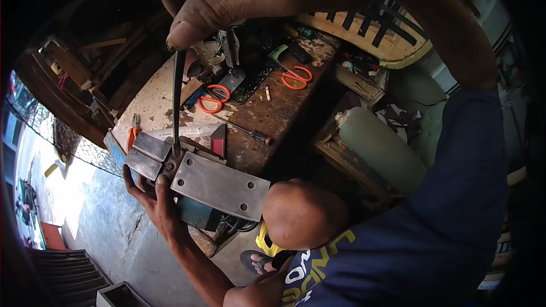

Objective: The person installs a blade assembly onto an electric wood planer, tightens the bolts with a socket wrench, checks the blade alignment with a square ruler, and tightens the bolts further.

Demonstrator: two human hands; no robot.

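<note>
An upturned electric planer (219,185), with a flat metal sole and a teal body beneath, lies beside the workbench at my knee. My left hand (156,202) grips its front end, thumb pressed by the gap between the sole plates and fingers round the far side. Above it, my right hand (210,14) is closed on the upper part of a long dark metal rod tool (178,91); its handle end is out of view. The rod's lower end touches the planer at the blade gap. A set square (196,132) and orange-handled pliers (133,131) lie close by.
On the worn workbench (250,156) lie a screwdriver (259,136), orange-handled scissors (297,78), another orange-handled pair (213,99) and a sewing machine's presser area (232,59). A green padded seat piece (381,145) stands right of the bench. Slatted dark wood (68,276) sits at lower left.
</note>
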